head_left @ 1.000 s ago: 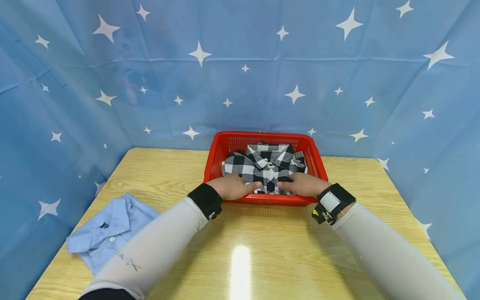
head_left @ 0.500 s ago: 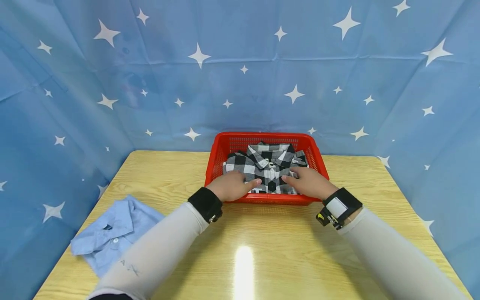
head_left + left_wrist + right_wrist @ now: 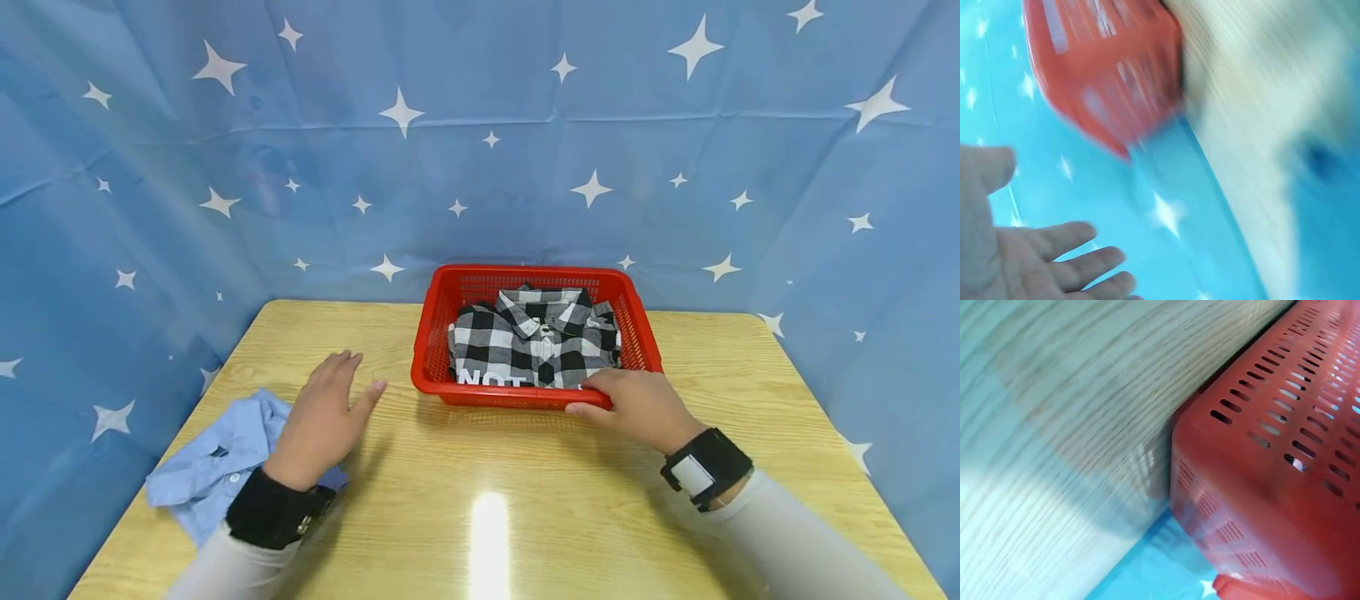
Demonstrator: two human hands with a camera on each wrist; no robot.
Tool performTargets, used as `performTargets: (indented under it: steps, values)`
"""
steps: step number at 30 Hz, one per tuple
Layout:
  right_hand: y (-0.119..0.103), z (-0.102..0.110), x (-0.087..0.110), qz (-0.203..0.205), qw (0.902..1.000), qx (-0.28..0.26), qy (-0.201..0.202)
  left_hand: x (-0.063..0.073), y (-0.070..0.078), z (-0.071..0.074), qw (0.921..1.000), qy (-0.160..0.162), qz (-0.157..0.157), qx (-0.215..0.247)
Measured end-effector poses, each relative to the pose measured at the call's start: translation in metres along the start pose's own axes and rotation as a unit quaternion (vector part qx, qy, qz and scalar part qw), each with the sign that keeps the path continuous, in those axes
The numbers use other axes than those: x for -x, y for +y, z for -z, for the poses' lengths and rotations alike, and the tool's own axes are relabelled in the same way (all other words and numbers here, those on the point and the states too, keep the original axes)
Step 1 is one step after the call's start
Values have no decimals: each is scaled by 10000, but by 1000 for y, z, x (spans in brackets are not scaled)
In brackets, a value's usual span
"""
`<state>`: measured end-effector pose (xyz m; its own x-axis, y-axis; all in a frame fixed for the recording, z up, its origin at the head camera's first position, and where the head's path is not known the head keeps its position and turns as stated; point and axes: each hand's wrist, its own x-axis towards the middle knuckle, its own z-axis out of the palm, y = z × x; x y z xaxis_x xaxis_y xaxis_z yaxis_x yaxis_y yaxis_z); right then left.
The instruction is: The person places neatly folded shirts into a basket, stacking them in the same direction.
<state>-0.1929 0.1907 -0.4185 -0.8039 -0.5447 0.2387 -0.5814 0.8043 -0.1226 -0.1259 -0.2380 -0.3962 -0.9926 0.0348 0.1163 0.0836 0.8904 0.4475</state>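
Observation:
A red plastic basket [image 3: 442, 387] stands at the back middle of the table. Inside lies a folded black-and-white checked shirt [image 3: 555, 342], collar toward the back, with white lettering near the front rim. My right hand [image 3: 648, 408] overlaps the basket's front right rim in the head view, its thumb showing in front of the rim; the right wrist view shows the perforated basket wall [image 3: 1260, 444] but no hand. Its fingers look loosely bent. My left hand [image 3: 322, 421] hovers with fingers spread, holding nothing, beside a folded light blue shirt [image 3: 243, 429] that it partly hides.
The light wooden table [image 3: 555, 508] has its left and right edges in view. A blue curtain [image 3: 480, 175] with white stars hangs behind the basket and along both sides.
My left hand has left the checked shirt and moved left and back to the light blue shirt. My right hand has drawn back to the basket's front rim. White lettering is now uncovered.

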Motion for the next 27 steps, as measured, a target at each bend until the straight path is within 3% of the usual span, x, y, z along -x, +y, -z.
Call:
performTargets:
  steps: [3,7,10,14,16,18,22,27]
  values:
    - [1,-3,2,146,9991,334,226,13,-33,12,9990,-80,416,-164]
    - [1,-4,1,179,9975,639,229,26,-73,24,9938,-305,955,-473]
    - [-1,-5,-1,168,9971,735,128,32,-96,29,9842,-853,1444,-560]
    - [-1,-5,-3,154,9965,805,128,32,-116,30,9625,-1767,1958,-637]
    - [-1,-5,-4,144,9962,843,169,31,-122,29,9562,-2083,1952,-650]
    - [-1,-5,-4,120,9960,868,183,29,-126,29,9548,-2258,1810,-683]
    - [-2,-5,-5,-27,9961,878,61,24,-130,29,9582,-2325,1466,-797]
    - [-7,-2,-7,-322,9954,846,-328,24,-129,29,9556,-2384,1470,-910]
